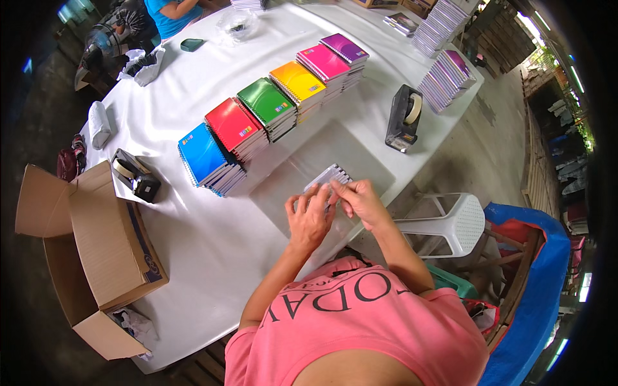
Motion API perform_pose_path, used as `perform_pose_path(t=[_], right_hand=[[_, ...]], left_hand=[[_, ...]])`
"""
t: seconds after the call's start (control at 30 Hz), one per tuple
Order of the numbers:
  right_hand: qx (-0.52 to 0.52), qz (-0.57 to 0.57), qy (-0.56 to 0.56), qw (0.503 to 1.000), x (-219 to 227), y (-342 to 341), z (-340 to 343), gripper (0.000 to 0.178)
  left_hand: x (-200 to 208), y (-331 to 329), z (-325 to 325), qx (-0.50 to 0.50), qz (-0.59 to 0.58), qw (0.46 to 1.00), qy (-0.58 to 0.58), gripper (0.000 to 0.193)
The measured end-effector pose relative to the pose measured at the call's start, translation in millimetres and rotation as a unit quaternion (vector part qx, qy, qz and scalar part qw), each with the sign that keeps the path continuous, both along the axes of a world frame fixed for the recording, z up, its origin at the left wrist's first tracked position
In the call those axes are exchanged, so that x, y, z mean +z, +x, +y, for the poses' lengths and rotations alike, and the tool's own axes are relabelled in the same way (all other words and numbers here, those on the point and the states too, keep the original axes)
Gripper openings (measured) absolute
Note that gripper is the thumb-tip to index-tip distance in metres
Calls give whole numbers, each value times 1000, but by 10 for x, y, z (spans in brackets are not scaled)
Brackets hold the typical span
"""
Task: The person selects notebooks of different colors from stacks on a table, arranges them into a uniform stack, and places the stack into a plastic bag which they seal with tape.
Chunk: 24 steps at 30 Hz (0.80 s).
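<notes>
In front of me, a small stack of spiral-bound notebooks (331, 174) lies on a greyish translucent mat (275, 196). My left hand (310, 217) is closed over the near left side of this stack, fingers curled. At its near right edge, my right hand (362, 203) makes a pinch; whatever sits between thumb and finger is too small to tell. Beyond the mat, a diagonal row of notebook piles runs away to the right: blue (203, 156), red (233, 126), green (265, 103), yellow (296, 83), pink (323, 62) and purple (344, 47).
Black tape dispensers stand at the right (404, 119) and left (136, 177). An open cardboard box (111, 238) occupies the left table edge. Bundled notebooks (445, 80) sit far right. A white stool (461, 225) is beside the table. A person in blue (171, 20) sits across.
</notes>
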State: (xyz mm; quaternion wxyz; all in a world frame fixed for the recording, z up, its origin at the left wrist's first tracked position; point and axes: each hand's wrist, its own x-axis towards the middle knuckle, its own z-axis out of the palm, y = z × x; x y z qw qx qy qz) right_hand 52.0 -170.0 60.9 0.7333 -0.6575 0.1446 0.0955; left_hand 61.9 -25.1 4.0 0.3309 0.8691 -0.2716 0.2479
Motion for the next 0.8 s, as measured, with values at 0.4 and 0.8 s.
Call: perform_pose_path(t=[0.4,0.8], right_hand=[[-38,-88,-136,986,-790,-204,-129,39],[129,-79,322,935,-1044,-37,-294,83]], left_hand=[[563,104,-94,-11,90,982,168,49],[277,-183,379,-86,325,900,-276,93]])
